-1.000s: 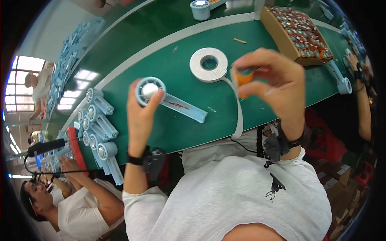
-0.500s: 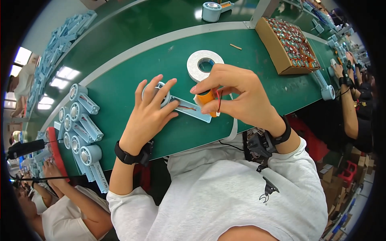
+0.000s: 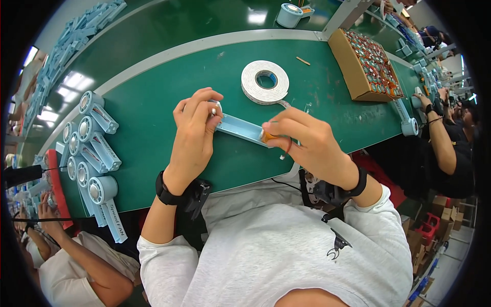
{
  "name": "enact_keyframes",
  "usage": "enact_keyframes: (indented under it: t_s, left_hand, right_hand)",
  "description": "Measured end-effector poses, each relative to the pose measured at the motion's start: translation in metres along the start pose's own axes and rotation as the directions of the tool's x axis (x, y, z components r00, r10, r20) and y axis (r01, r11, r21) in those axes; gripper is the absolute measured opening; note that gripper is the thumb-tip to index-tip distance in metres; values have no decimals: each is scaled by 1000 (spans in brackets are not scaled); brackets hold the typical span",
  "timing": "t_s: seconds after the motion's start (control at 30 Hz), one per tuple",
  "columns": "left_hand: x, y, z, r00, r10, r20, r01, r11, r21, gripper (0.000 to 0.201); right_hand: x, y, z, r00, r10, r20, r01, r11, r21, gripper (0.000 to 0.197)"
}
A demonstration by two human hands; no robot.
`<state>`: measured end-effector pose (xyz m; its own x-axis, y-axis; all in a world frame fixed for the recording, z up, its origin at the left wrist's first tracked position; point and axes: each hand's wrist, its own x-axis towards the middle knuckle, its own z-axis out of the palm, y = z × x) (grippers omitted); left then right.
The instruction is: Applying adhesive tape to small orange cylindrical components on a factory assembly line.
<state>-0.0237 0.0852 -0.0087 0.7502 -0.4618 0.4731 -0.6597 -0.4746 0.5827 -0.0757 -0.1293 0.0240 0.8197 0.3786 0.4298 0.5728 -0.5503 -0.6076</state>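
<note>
My left hand (image 3: 192, 134) is closed round the head end of a light blue handheld fan housing (image 3: 239, 129), whose open handle trough points right. A small white piece shows by its fingertips; the fan head is mostly hidden. In my right hand (image 3: 318, 147), thumb and fingers grip an orange cylindrical battery (image 3: 268, 136) at the far end of the trough. Whether it rests inside, I cannot tell. From that hand a red wire hangs down to a small white connector (image 3: 282, 157). Behind lies a roll of white double-sided tape (image 3: 250, 82), its loose strip running toward my right hand.
Several light blue fans (image 3: 103, 190) stand grouped on the left. A cardboard box (image 3: 353, 77) of wired batteries sits back right, near another fan (image 3: 409, 125). One fan (image 3: 290, 16) stands beyond the metal rail, with a heap of blue parts (image 3: 66, 61) far left. Co-workers sit both sides.
My right hand has lowered the battery to the end of the fan housing's handle. My left hand's spread fingers have closed round the head end.
</note>
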Motion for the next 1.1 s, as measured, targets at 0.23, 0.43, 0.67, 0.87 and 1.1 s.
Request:
enact_keyframes:
  t_s: [0.23, 0.43, 0.67, 0.87, 1.1]
  left_hand:
    - [2, 4, 4, 995, -100, -31, 98, 993, -58, 5]
    - [2, 5, 4, 994, -105, -39, 103, 993, -60, 5]
    - [14, 9, -21, 964, -201, 172, 249, 908, -336, 21]
    - [17, -3, -27, 947, -49, 318, 74, 995, -69, 47]
    - [12, 2, -23, 925, -152, 347, 210, 968, -135, 53]
  right_hand:
    - [48, 9, 8, 910, 55, 412, -14, 995, -102, 14]
    - [65, 11, 15, 778, 137, 613, -26, 982, -187, 14]
    - [32, 34, 28, 949, 147, 279, -264, 854, 448, 20]
    - [29, 39, 34, 970, -86, 226, 37, 976, 213, 20]
    - [39, 38, 29, 929, -242, 280, 284, 951, -122, 17]
